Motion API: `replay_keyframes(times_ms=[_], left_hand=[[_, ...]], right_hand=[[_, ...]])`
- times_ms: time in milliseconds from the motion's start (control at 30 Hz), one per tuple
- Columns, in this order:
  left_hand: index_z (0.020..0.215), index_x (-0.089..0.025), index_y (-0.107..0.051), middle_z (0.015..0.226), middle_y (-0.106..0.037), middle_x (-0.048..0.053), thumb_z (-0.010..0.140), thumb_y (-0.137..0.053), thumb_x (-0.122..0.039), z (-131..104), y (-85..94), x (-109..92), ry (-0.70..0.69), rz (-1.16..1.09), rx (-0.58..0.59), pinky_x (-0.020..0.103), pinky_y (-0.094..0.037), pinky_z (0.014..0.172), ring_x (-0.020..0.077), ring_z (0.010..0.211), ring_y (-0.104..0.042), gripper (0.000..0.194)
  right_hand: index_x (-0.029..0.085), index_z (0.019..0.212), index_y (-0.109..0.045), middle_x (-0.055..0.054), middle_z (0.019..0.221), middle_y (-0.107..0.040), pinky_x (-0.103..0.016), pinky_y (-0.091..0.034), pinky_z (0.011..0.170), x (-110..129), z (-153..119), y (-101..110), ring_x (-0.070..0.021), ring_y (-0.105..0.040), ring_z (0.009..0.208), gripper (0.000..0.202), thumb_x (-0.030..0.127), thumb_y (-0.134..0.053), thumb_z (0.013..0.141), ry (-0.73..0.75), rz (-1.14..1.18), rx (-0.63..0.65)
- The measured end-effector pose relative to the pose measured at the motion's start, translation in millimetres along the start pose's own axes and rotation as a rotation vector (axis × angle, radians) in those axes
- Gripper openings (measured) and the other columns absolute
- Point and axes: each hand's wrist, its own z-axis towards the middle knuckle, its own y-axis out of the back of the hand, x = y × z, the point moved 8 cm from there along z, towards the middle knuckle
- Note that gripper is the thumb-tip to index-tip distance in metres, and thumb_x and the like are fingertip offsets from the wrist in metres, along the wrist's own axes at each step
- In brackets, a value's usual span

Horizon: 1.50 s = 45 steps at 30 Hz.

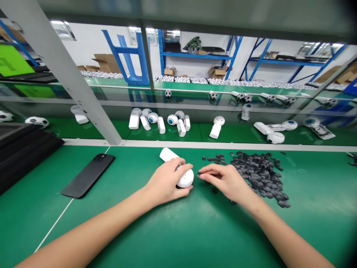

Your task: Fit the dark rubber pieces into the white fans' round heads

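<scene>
Presently, one white device (186, 179) and one small black piece (199, 174) are held.
At mid-view, the left hand (167, 178) has its fingers wrapped around the device, hiding its middle; at 3 o'clock from it, the right hand (227, 180) pinches the piece, mostly covered. One phone (87, 176) lies at 9 o'clock; the black heap (258, 173), partly behind the right hand, overlaps too much for counting.
</scene>
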Motion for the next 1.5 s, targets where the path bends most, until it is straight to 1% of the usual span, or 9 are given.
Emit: replay_keyframes(times_ms=[100, 167, 333, 467, 667, 800, 967, 1133, 1500], left_hand=[[0.137, -0.023, -0.056, 0.117, -0.063, 0.012, 0.086, -0.070, -0.053, -1, -1.4, 9, 0.151, 0.064, 0.040, 0.037, -0.055, 0.074, 0.0296, 0.094, -0.068, 0.061], [0.137, -0.025, -0.054, 0.114, -0.069, 0.010, 0.085, -0.070, -0.056, -4, -3.3, 14, 0.239, 0.060, 0.063, 0.036, -0.054, 0.072, 0.0304, 0.092, -0.071, 0.063], [0.139, -0.029, -0.048, 0.109, -0.075, 0.007, 0.086, -0.070, -0.047, -7, -8.3, 20, 0.382, -0.102, 0.084, 0.035, -0.053, 0.071, 0.0308, 0.090, -0.074, 0.061], [0.145, -0.026, -0.037, 0.119, -0.070, 0.011, 0.084, -0.070, -0.037, -7, -6.0, 12, 0.386, -0.285, 0.076, 0.038, -0.055, 0.076, 0.0312, 0.098, -0.071, 0.070], [0.146, -0.026, -0.029, 0.129, -0.062, 0.012, 0.081, -0.075, -0.051, -6, -2.4, 4, 0.376, -0.476, 0.124, 0.042, -0.054, 0.087, 0.0304, 0.107, -0.066, 0.084], [0.146, -0.027, -0.031, 0.126, -0.063, 0.011, 0.077, -0.080, -0.058, -6, -5.1, 5, 0.422, -0.490, 0.125, 0.042, -0.053, 0.085, 0.0311, 0.106, -0.065, 0.091], [0.143, -0.026, -0.039, 0.113, -0.068, 0.007, 0.080, -0.077, -0.062, -7, -7.2, 7, 0.435, -0.490, 0.114, 0.037, -0.050, 0.079, 0.0278, 0.096, -0.066, 0.081], [0.141, -0.027, -0.045, 0.113, -0.069, 0.007, 0.078, -0.078, -0.065, -9, -6.4, 8, 0.396, -0.459, 0.055, 0.036, -0.050, 0.079, 0.0269, 0.094, -0.066, 0.081], [0.140, -0.026, -0.046, 0.111, -0.070, 0.006, 0.078, -0.080, -0.060, -11, -8.8, 10, 0.395, -0.450, 0.018, 0.034, -0.049, 0.079, 0.0257, 0.092, -0.066, 0.079]], right_hand=[[0.022, 0.095, -0.075, -0.002, 0.083, -0.078, -0.028, -0.056, 0.069, 3, -2, -11, -0.0193, -0.073, 0.075, 0.021, 0.042, -0.069, 0.096, 0.015, 0.075, 0.032], [0.021, 0.089, -0.073, -0.002, 0.080, -0.077, -0.028, -0.055, 0.069, 3, -2, -18, -0.0182, -0.072, 0.073, 0.022, 0.042, -0.071, 0.095, 0.017, 0.102, 0.053], [0.021, 0.088, -0.071, -0.002, 0.084, -0.077, -0.026, -0.055, 0.068, 0, -1, -30, -0.0183, -0.072, 0.076, 0.022, 0.042, -0.071, 0.094, -0.001, 0.100, 0.046], [0.021, 0.087, -0.071, -0.001, 0.080, -0.077, -0.026, -0.055, 0.067, 3, -2, -33, -0.0182, -0.072, 0.072, 0.022, 0.042, -0.074, 0.092, -0.004, 0.129, -0.007], [0.022, 0.088, -0.071, -0.002, 0.082, -0.077, -0.027, -0.055, 0.064, 12, -7, -30, -0.0196, -0.073, 0.073, 0.023, 0.043, -0.072, 0.094, 0.008, 0.167, -0.116], [0.022, 0.081, -0.067, 0.000, 0.075, -0.075, -0.025, -0.051, 0.058, 14, -7, -29, -0.0170, -0.069, 0.063, 0.026, 0.044, -0.078, 0.090, 0.040, 0.123, -0.165], [0.022, 0.070, -0.060, 0.003, 0.062, -0.067, -0.024, -0.042, 0.052, 17, -7, -29, -0.0132, -0.059, 0.054, 0.036, 0.045, -0.081, 0.087, 0.060, 0.048, -0.203], [0.021, 0.068, -0.058, 0.004, 0.064, -0.068, -0.023, -0.039, 0.052, 15, -8, -30, -0.0117, -0.057, 0.055, 0.034, 0.037, -0.081, 0.086, 0.035, 0.026, -0.198], [0.021, 0.071, -0.058, 0.004, 0.068, -0.067, -0.020, -0.042, 0.053, 14, -9, -32, -0.0106, -0.057, 0.057, 0.032, 0.038, -0.079, 0.090, 0.104, 0.015, -0.213]])
